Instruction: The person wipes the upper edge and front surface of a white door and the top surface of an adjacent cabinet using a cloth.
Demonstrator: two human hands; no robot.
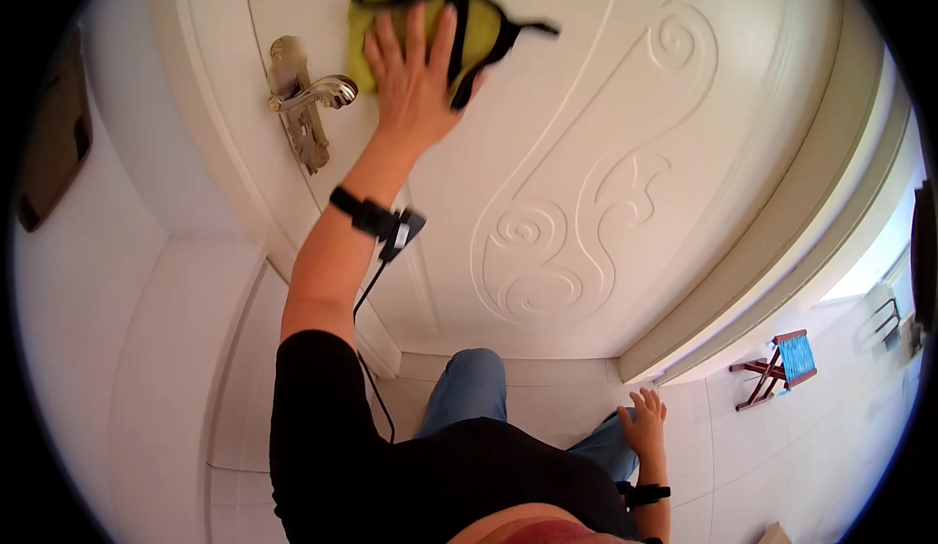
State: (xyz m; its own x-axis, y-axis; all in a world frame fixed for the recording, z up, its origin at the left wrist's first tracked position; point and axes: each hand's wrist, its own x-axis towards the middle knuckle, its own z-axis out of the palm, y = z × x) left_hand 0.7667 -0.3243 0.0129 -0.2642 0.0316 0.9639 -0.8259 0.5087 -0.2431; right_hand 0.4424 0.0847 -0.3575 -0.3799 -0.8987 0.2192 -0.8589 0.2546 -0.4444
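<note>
My left hand (418, 82) is spread over a yellow-green cloth (484, 27) with black edging, holding it flat against a cream door (454, 178). The thumb shows at the cloth's lower right edge. Part of the cloth is bunched, and a black strip sticks out to the right; hand and cloth are slightly blurred. Just left of the cloth is an ornate metal door handle (315, 95) on its long plate. Low on the right, my right hand (646, 421) hangs beside my jeans-covered leg (612, 449), holding nothing, its fingers apart.
Carved scrolls (522, 230) stand out on the door panel. A folding stool (797, 361) with a blue woven seat is on the tiled floor (755, 456) at right. The door frame (740, 266) curves between. A black cable (372, 287) runs down from my left wrist strap (366, 216).
</note>
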